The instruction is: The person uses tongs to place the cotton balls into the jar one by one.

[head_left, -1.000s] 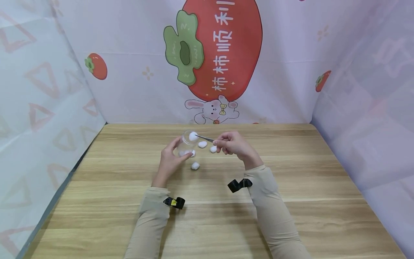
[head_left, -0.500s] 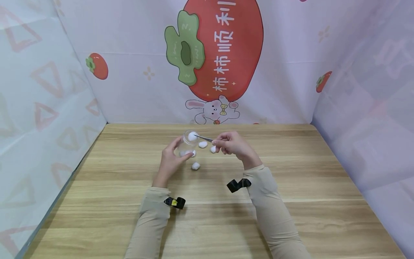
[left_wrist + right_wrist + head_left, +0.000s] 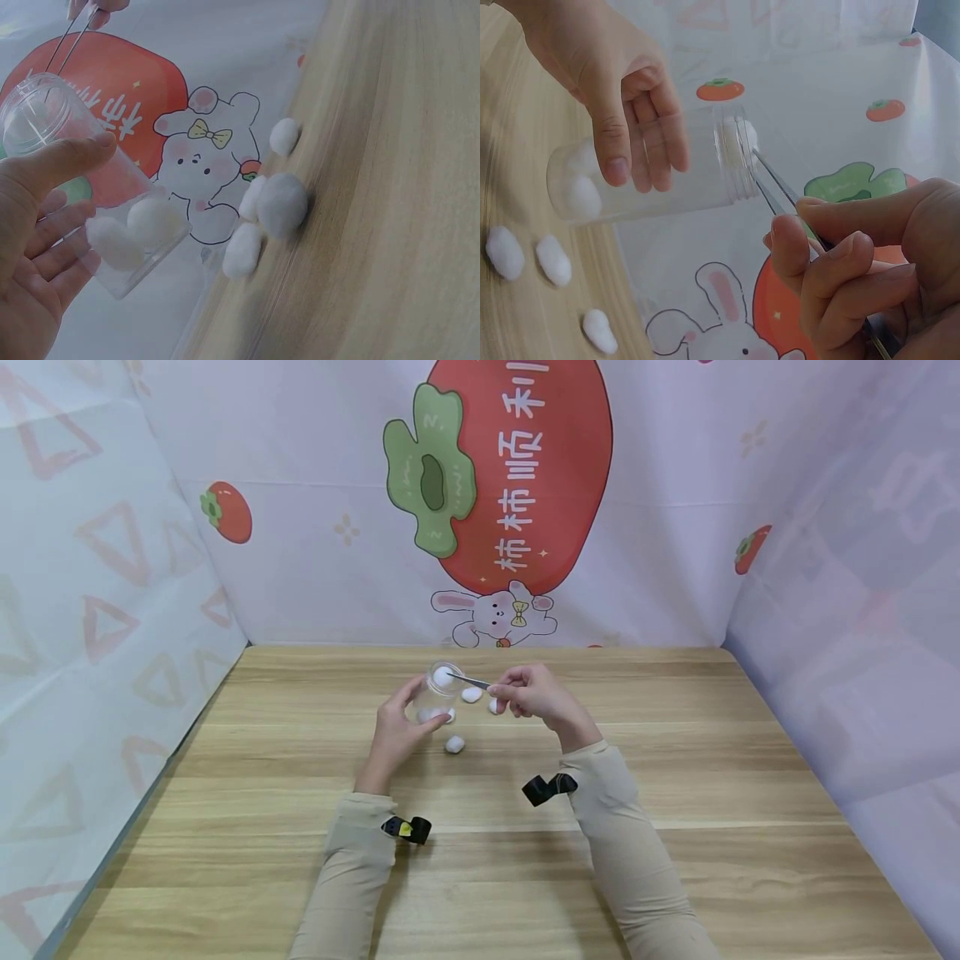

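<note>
My left hand (image 3: 397, 722) grips a clear plastic jar (image 3: 697, 161) that has a threaded, lidless mouth and is tilted. A couple of cotton balls (image 3: 154, 221) lie at its bottom. In my right hand (image 3: 536, 697) I pinch metal tweezers (image 3: 468, 680) between thumb and fingers. At the tweezers' tips a cotton ball (image 3: 740, 142) sits right in the jar's mouth, partly seen through the clear threaded rim. The left thumb and fingers lie around the jar's side in the left wrist view.
Several loose cotton balls lie on the wooden table (image 3: 480, 877), among them one in front of the jar (image 3: 454, 744) and one beside its mouth (image 3: 471, 694). A printed cloth backdrop (image 3: 300, 568) rises behind the table's far edge, with cloth walls at both sides.
The cotton ball at the tweezers' tips has moved slightly left and deeper into the jar's mouth. My right hand has shifted a little left with it; the left hand keeps its grip.
</note>
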Motion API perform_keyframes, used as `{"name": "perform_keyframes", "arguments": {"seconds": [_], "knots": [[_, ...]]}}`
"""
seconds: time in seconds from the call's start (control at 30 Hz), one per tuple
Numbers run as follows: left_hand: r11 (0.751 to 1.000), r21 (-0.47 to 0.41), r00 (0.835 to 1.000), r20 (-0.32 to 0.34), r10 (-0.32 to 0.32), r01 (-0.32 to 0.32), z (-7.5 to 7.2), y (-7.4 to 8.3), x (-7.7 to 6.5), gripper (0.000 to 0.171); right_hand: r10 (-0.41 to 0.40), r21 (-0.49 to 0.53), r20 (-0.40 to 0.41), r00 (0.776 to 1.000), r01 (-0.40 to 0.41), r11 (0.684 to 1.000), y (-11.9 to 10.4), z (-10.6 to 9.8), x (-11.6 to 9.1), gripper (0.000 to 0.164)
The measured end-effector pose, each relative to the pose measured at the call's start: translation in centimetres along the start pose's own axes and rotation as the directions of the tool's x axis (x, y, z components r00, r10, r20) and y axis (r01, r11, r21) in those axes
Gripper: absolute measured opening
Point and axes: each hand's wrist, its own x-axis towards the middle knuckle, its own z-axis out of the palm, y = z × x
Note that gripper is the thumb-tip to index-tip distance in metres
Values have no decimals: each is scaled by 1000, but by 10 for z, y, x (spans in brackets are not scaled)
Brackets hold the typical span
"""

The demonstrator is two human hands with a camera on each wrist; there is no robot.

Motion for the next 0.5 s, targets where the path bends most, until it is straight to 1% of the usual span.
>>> {"name": "perform_keyframes", "arguments": {"seconds": [0.27, 0.5], "knots": [[1000, 1, 1000, 5, -5, 5, 0, 0, 0, 67, -5, -9, -10, 1000, 4, 1000, 0, 2, 1, 16], [1000, 9, 1000, 7, -10, 10, 0, 0, 0, 68, 1, 5, -10, 1000, -1, 1000, 0, 2, 2, 17]]}}
